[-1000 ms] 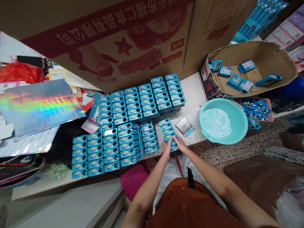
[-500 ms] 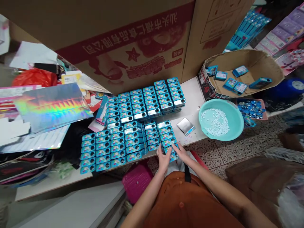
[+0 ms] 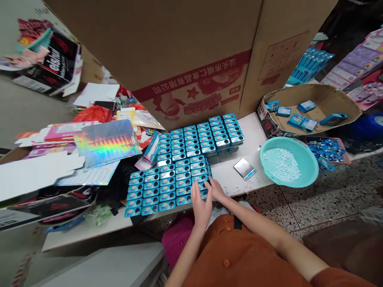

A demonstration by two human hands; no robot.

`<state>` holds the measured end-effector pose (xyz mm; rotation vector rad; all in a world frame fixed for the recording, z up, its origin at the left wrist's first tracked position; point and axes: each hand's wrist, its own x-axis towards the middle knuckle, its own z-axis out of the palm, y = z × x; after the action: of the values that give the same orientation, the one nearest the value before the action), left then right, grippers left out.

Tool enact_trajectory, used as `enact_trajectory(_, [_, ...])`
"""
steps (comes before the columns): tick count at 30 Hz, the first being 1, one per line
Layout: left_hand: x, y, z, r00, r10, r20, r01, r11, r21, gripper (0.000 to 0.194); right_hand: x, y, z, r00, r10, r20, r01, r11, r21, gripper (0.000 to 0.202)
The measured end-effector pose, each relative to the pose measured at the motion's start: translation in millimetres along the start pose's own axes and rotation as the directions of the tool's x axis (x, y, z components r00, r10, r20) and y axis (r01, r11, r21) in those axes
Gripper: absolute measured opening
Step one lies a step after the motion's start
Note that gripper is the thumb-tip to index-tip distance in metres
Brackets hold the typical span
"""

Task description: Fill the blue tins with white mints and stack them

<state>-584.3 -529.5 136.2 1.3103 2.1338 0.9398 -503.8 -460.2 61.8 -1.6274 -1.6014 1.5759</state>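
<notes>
Small blue tins (image 3: pixel 167 187), each with a dark round spot on its lid, stand in tight rows on a white table. My left hand (image 3: pixel 202 207) rests at the front of the right-hand rows, its fingers stretched over the nearest tins and its thumb apart. At the right side of the same rows, my right hand (image 3: pixel 218 190) touches the tins' edge with its fingers apart. Part of the front tins is hidden under my hands. Behind them stands a taller block of stacked tins (image 3: pixel 206 139).
To the right lie a pocket scale (image 3: pixel 244 169) and a turquoise basin (image 3: pixel 311 173) of small white pellets. A cut carton (image 3: pixel 344 113) holds several blue packs. A large carton (image 3: pixel 191 48) rises behind the tins. Holographic sheets (image 3: pixel 107 143) and papers crowd the left.
The two right-hand front columns of tins have shifted left against the other rows, closing the gap. My hands moved left with them. The view has turned toward the left.
</notes>
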Motion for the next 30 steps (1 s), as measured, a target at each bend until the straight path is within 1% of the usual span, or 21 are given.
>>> enact_trajectory(2, [-10.2, -3.5, -6.8, 0.989, 0.146, -0.017, -0.145, 0.987, 0.064, 0.059, 3.1, 0.6, 7.3, 0.999, 0.044, -0.01, -0.045, 0.996, -0.073, 0.059])
enact_trajectory(4, [-9.0, -9.6, -13.6, 0.969, 0.246, -0.022, -0.241, 0.961, 0.135, 0.055, 6.2, 0.8, 9.1, 0.996, 0.084, 0.005, -0.083, 0.994, -0.073, 0.063])
enact_trajectory(6, [4.4, -13.4, -19.6, 0.945, 0.323, -0.05, -0.306, 0.929, 0.208, 0.054, 8.6, 1.7, 6.5, 0.994, 0.103, 0.038, -0.102, 0.994, -0.031, 0.066])
enact_trajectory(8, [25.8, -11.7, -20.7, 0.92, 0.383, -0.079, -0.352, 0.899, 0.262, 0.055, 10.2, 3.9, 1.1, 0.992, 0.105, 0.071, -0.107, 0.994, 0.033, 0.066])
enact_trajectory(9, [37.5, -9.3, -18.4, 0.91, 0.407, -0.08, -0.372, 0.886, 0.276, 0.056, 10.9, 5.5, -2.6, 0.991, 0.101, 0.084, -0.107, 0.992, 0.065, 0.065])
enact_trajectory(11, [58.6, -4.2, -7.9, 0.898, 0.436, -0.056, -0.404, 0.868, 0.289, 0.06, 11.4, 9.5, -12.7, 0.991, 0.079, 0.104, -0.09, 0.991, 0.101, 0.06])
enact_trajectory(14, [78.2, -5.1, 14.5, 0.905, 0.425, 0.02, -0.408, 0.854, 0.322, 0.067, 7.9, 16.9, -36.2, 0.992, 0.041, 0.118, -0.045, 0.998, 0.035, 0.05])
enact_trajectory(16, [83.3, -12.4, 27.1, 0.918, 0.389, 0.078, -0.39, 0.848, 0.359, 0.069, 0.6, 24.1, -56.6, 0.997, 0.047, 0.068, -0.044, 0.998, -0.036, 0.048])
enact_trajectory(18, [84.6, -20.6, 34.7, 0.926, 0.359, 0.118, -0.375, 0.84, 0.392, 0.069, -11.4, 34.8, -77.9, 0.994, 0.097, -0.046, -0.098, 0.995, -0.025, 0.048])
enact_trajectory(19, [84.4, -23.7, 36.6, 0.927, 0.351, 0.128, -0.373, 0.836, 0.402, 0.069, -19.2, 41.4, -88.0, 0.984, 0.14, -0.109, -0.138, 0.99, 0.032, 0.048])
enact_trajectory(21, [83.7, -27.0, 37.4, 0.927, 0.349, 0.134, -0.373, 0.833, 0.409, 0.07, -38.1, 56.2, -106.7, 0.947, 0.242, -0.209, -0.195, 0.956, 0.22, 0.049])
enact_trajectory(23, [83.1, -26.9, 36.4, 0.927, 0.35, 0.137, -0.375, 0.834, 0.405, 0.07, -59.7, 70.5, -124.2, 0.903, 0.33, -0.277, -0.202, 0.892, 0.405, 0.049])
enact_trajectory(24, [83.1, -26.3, 35.8, 0.927, 0.347, 0.14, -0.374, 0.836, 0.403, 0.07, -70.5, 76.7, -133.1, 0.876, 0.37, -0.311, -0.199, 0.863, 0.465, 0.049])
enact_trajectory(25, [83.2, -25.7, 35.3, 0.928, 0.343, 0.143, -0.372, 0.837, 0.402, 0.07, -80.6, 81.8, -142.5, 0.845, 0.411, -0.342, -0.205, 0.839, 0.504, 0.049])
enact_trajectory(27, [83.9, -24.8, 35.0, 0.93, 0.334, 0.154, -0.367, 0.837, 0.406, 0.07, -96.3, 88.2, -163.1, 0.801, 0.456, -0.387, -0.193, 0.81, 0.554, 0.046])
enact_trajectory(30, [85.1, -25.0, 35.8, 0.934, 0.32, 0.158, -0.357, 0.836, 0.416, 0.07, -103.1, 88.3, -196.4, 0.758, 0.496, -0.423, -0.177, 0.781, 0.6, 0.042])
